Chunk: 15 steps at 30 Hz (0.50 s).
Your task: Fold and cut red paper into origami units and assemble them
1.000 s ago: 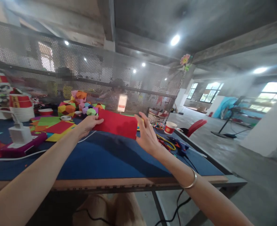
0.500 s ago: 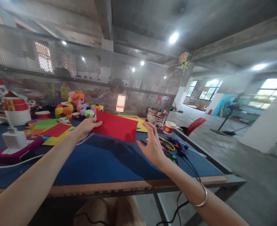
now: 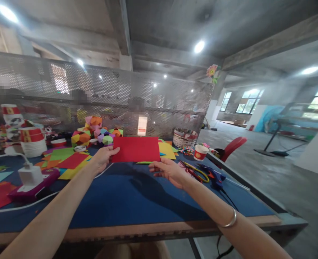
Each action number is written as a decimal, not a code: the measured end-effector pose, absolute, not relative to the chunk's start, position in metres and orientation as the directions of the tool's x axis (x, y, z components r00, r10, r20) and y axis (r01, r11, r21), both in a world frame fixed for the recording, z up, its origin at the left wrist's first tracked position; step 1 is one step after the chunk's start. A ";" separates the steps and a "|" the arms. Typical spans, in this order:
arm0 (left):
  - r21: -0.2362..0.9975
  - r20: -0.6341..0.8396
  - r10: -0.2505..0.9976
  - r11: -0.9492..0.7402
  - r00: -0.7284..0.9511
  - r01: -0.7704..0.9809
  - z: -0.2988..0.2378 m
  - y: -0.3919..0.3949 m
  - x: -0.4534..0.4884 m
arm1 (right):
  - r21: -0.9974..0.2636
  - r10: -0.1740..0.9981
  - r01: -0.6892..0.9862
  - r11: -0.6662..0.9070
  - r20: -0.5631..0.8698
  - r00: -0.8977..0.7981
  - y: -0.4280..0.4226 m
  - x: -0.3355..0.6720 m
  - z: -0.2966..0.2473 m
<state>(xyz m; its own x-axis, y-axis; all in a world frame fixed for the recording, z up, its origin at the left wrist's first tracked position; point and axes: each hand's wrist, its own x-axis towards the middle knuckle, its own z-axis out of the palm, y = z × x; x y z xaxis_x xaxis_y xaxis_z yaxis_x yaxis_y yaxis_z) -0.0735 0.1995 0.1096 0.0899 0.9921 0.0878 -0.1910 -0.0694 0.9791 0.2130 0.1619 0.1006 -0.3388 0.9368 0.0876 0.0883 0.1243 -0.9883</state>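
Note:
A red sheet of paper (image 3: 136,149) is held upright above the blue table top (image 3: 116,196), facing me. My left hand (image 3: 101,158) pinches its lower left corner. My right hand (image 3: 168,171) sits palm up at the sheet's lower right corner, thumb and fingers closed on the edge there. A bangle circles my right wrist.
Coloured paper sheets (image 3: 67,160) and folded paper balls (image 3: 94,130) lie at the back left, near stacked paper cups (image 3: 32,141) and a white charger on a purple phone (image 3: 31,178). Scissors and a glue gun (image 3: 206,173), a paper cup (image 3: 200,152) and a basket (image 3: 184,137) sit right. A mesh screen stands behind.
The red sheet turned from tilted to upright and level. My right hand dropped from open beside the sheet to gripping its lower right corner. The camera shifted slightly.

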 end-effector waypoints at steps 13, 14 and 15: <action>0.998 0.020 0.879 0.012 0.476 -0.065 0.121 0.173 -0.062 | -0.975 0.988 -0.182 0.127 0.141 -0.062 0.206 0.217 0.093; 0.999 0.018 0.845 0.006 0.534 -0.043 0.124 0.169 -0.061 | -0.976 0.989 -0.178 0.129 0.139 -0.046 0.208 0.218 0.092; 1.000 0.017 0.810 -0.001 0.587 -0.027 0.127 0.166 -0.061 | -0.977 0.990 -0.170 0.127 0.135 -0.035 0.209 0.219 0.090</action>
<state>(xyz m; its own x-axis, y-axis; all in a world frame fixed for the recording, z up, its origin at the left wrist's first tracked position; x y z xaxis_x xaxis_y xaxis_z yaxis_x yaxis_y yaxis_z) -0.0606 0.1656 0.1270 0.5868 0.8095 0.0168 -0.0274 -0.0009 0.9996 0.2193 0.2089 0.0903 -0.0353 0.9902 0.1348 -0.1700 0.1270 -0.9772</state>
